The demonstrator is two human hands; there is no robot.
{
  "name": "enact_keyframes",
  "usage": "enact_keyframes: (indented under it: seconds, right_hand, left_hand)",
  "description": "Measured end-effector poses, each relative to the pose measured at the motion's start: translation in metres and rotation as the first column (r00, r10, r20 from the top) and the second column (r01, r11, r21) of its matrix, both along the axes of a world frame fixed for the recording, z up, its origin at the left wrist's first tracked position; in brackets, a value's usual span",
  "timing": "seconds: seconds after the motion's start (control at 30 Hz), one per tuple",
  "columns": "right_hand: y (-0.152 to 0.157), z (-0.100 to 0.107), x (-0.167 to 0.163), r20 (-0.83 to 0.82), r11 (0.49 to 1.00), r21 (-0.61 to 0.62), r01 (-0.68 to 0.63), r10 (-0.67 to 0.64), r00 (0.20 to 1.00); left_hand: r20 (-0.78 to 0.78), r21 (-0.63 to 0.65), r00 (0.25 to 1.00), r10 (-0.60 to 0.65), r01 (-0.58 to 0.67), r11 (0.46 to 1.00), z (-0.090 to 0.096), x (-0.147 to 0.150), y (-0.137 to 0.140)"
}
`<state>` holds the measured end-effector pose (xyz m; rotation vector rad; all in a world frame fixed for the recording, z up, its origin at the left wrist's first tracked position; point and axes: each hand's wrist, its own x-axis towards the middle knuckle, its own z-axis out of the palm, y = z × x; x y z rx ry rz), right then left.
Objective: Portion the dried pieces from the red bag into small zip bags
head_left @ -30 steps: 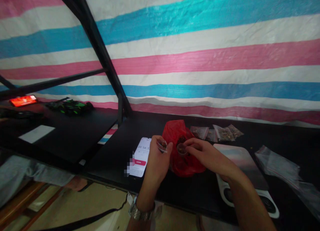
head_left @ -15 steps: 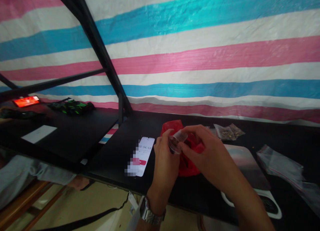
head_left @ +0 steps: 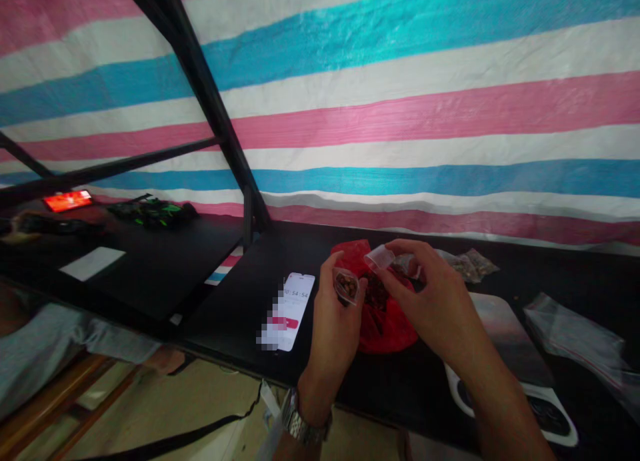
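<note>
My left hand (head_left: 334, 331) is closed around a small clear plastic bag (head_left: 346, 286) whose open mouth shows brown bits inside. Pinched between the thumb and fingers of my right hand (head_left: 430, 284) is a small clear plastic cup (head_left: 379, 256), tilted, just up and to the right of the bag. Both hands are over a red plastic bag (head_left: 387, 338), which lies open with dark brown loose pieces (head_left: 375, 293) in it. A wristwatch (head_left: 303, 418) is on my left wrist.
Left of my hands lies a phone (head_left: 295, 314) showing a running timer. On the right are a kitchen scale (head_left: 510, 328), empty zip bags (head_left: 575, 334) and filled small bags (head_left: 475, 264). A black metal frame (head_left: 220, 121) rises at the left; another person's sleeve (head_left: 50, 344) shows beyond.
My right hand has drawn the cup up and away from the small bag in my left hand. The bag's open mouth and its brown contents now show. The phone timer has advanced.
</note>
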<state>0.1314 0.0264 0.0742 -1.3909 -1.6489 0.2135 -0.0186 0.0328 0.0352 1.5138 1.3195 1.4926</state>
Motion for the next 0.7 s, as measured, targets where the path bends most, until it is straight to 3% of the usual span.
enact_keyframes:
  seconds: [0.17, 0.3, 0.4, 0.47, 0.6, 0.7]
  right_hand:
    - [0.015, -0.029, 0.006, 0.136, 0.937, -0.335, -0.097, 0.150, 0.979]
    - [0.004, -0.014, 0.000, -0.014, 0.942, -0.283, -0.183, 0.187, 0.982]
    - [-0.010, 0.006, -0.006, -0.167, 0.886, -0.319, -0.337, 0.297, 0.940]
    - [-0.015, 0.012, -0.010, -0.195, 0.859, -0.352, -0.371, 0.320, 0.927]
    - [-0.011, 0.011, -0.010, -0.199, 0.919, -0.286, -0.269, 0.218, 0.956]
    - [-0.008, 0.010, -0.002, -0.269, 0.965, -0.208, -0.161, 0.102, 0.958]
  left_hand:
    - [-0.025, 0.052, 0.998, -0.052, 0.053, 0.997, -0.001, -0.002, -0.002]
    - [-0.049, 0.083, 0.999, -0.021, 0.025, 0.996, -0.006, -0.004, -0.003]
    - [-0.046, 0.052, 0.997, -0.059, 0.061, 0.997, -0.010, -0.006, -0.003]
    - [-0.046, 0.034, 0.993, -0.107, 0.109, 0.993, -0.011, -0.008, -0.005]
    - [-0.031, 0.042, 0.978, -0.207, 0.208, 0.977, -0.006, -0.011, -0.010]
    - [0.134, 0.081, 0.936, -0.325, 0.316, 0.945, -0.001, -0.012, -0.011]
